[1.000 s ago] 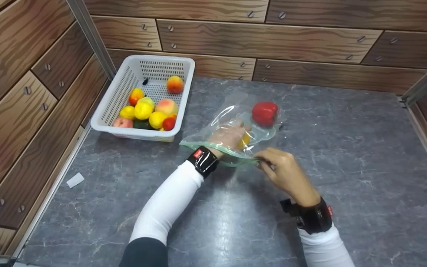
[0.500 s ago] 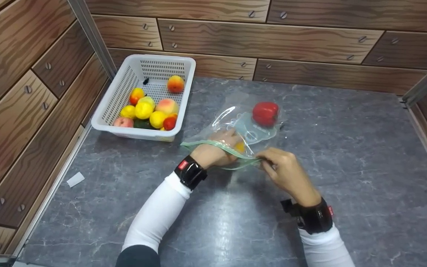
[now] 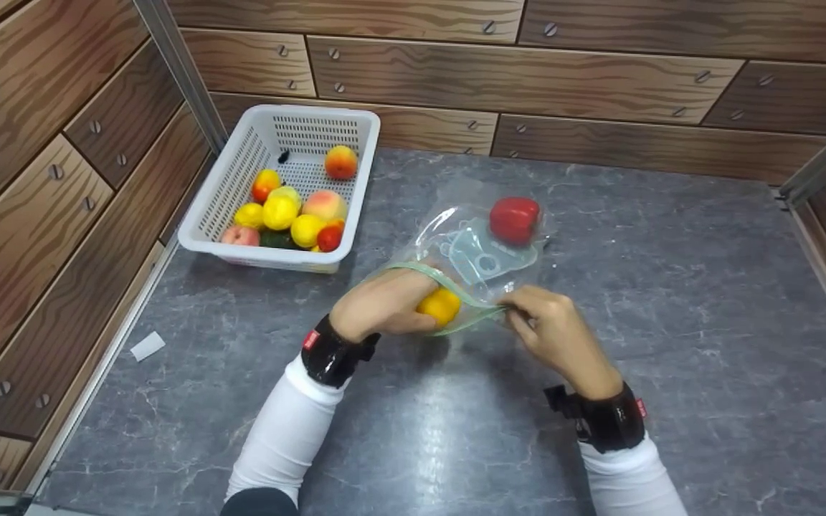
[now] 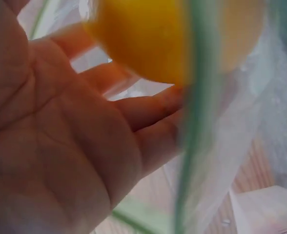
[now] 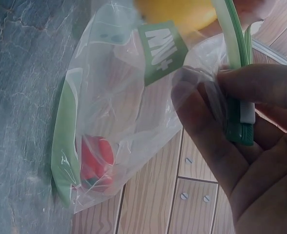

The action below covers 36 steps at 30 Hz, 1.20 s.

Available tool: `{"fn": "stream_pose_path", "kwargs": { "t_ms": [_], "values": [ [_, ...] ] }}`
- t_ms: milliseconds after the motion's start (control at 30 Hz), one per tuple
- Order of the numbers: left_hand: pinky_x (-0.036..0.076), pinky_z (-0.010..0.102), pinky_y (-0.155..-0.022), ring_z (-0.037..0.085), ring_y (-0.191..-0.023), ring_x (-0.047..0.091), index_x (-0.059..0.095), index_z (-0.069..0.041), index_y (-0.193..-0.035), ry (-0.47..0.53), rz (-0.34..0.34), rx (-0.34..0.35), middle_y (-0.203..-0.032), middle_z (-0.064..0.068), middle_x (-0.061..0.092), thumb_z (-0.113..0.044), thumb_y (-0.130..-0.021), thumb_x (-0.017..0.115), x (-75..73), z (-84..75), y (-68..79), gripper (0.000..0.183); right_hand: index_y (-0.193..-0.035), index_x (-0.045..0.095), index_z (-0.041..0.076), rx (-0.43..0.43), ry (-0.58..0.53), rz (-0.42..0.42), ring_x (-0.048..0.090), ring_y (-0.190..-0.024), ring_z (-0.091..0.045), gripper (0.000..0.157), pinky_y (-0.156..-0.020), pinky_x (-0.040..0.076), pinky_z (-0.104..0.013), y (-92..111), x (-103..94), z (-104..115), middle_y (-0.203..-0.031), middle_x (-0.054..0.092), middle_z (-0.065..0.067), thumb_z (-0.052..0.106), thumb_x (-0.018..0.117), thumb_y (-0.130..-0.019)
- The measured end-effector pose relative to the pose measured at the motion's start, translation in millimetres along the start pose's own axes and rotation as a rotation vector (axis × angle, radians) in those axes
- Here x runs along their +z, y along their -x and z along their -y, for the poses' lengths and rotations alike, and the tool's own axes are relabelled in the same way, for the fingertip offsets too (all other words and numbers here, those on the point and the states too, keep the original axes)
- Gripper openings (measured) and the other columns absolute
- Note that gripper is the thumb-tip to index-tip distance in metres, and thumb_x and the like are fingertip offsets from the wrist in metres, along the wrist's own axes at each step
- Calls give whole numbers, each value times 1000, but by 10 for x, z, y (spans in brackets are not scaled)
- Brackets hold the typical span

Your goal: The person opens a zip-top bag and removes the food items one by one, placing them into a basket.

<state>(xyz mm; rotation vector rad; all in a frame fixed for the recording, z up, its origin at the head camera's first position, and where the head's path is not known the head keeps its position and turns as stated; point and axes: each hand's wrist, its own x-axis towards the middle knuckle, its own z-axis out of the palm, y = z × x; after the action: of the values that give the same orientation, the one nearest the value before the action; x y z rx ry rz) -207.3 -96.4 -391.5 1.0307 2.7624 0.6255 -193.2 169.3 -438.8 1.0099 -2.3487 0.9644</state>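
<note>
A clear zip bag (image 3: 488,265) with a green zip edge lies on the grey table. Inside its far end is a red bell pepper (image 3: 515,220), also visible through the plastic in the right wrist view. At the bag's mouth my left hand (image 3: 384,299) holds a rounded yellow-orange fruit (image 3: 439,307) between thumb and fingers, its fingertips hidden under the zip edge. The left wrist view shows the fruit (image 4: 143,39) partly behind the green zip strip. My right hand (image 3: 556,333) pinches the right end of the zip, by its white slider (image 5: 247,112).
A white perforated basket (image 3: 194,240) stands at the back left, with several fruits such as a peach (image 3: 324,205) and lemons (image 3: 280,212). A small white paper piece (image 3: 148,346) lies on the table at left. Wood-patterned panels (image 3: 528,79) wall the back and left.
My left hand has drawn back toward the lower left, from deep inside the bag to its mouth, bringing the yellow-orange fruit along. The right hand keeps its pinch on the zip edge.
</note>
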Motion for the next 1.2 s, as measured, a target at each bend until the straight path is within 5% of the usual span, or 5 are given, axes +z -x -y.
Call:
{"fn": "stream_pose_path", "kwargs": {
  "t_ms": [133, 333, 700, 967, 1200],
  "values": [
    [46, 33, -78, 20, -87, 55, 67, -15, -120, 29, 77, 37, -97, 0, 63, -19, -86, 74, -136, -6, 102, 35, -96, 76, 0, 5, 4, 5, 67, -69, -17, 25, -62, 60, -29, -3, 3, 4, -84, 73, -7, -17, 74, -78],
    [49, 36, -91, 21, -106, 58, 61, -15, -141, 153, 113, 84, -128, 3, 65, -23, -85, 74, -342, 38, 301, 58, -96, 76, -1, 14, 6, 22, 68, -71, -17, 24, -63, 60, -27, -10, 3, 6, -85, 73, -8, -17, 75, -78],
    [47, 45, -104, 20, -123, 56, 59, -17, -143, 403, -110, 122, -142, -2, 60, -17, -86, 78, -677, 375, 625, 60, -95, 75, -1, 44, 14, 50, 70, -71, -18, 22, -64, 61, -27, -4, 9, 13, -85, 74, -10, -16, 75, -79],
    [46, 49, -104, 29, -120, 55, 60, -11, -142, 353, -378, -170, -142, 9, 58, -10, -83, 79, -771, 622, 644, 62, -94, 74, -2, 30, 6, 49, 70, -71, -20, 23, -64, 61, -28, 5, 22, -3, -85, 74, -12, -18, 74, -78],
    [44, 51, -102, 34, -122, 53, 56, -9, -146, 236, -499, -458, -145, 16, 54, -16, -84, 74, -799, 899, 527, 65, -94, 75, 0, 27, 8, 61, 70, -71, -20, 22, -64, 61, -27, 0, 23, -13, -84, 73, -11, -16, 75, -79]
  ]
}}
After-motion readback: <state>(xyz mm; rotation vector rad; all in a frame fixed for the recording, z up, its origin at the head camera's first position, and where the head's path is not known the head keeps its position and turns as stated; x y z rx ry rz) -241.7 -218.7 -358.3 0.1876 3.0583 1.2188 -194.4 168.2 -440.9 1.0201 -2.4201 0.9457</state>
